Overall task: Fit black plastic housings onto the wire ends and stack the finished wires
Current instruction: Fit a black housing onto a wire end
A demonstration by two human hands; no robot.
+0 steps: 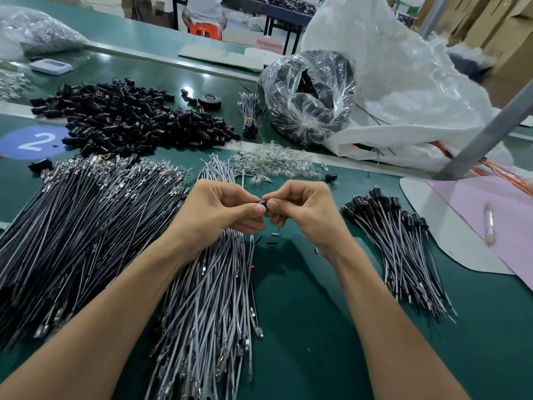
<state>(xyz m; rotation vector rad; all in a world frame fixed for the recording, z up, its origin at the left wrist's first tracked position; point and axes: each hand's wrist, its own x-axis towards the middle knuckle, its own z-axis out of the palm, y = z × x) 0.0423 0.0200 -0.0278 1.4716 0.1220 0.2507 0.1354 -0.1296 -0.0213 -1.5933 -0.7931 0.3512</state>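
The counter (302,313) has a dark green matte top, crossed by pale metal strips (129,53) that divide it into lanes. A blue disc (34,141) bearing a white 2 is set into the left side. Overhead light registers as soft glare patches (184,79) on the far lane. A grey metal post (490,131) slants across the right side. Beyond the counter stand a dark-topped table (268,8) and an orange stool (205,30) on a pale floor (239,33). Brown cartons (496,21) are stacked at upper right.
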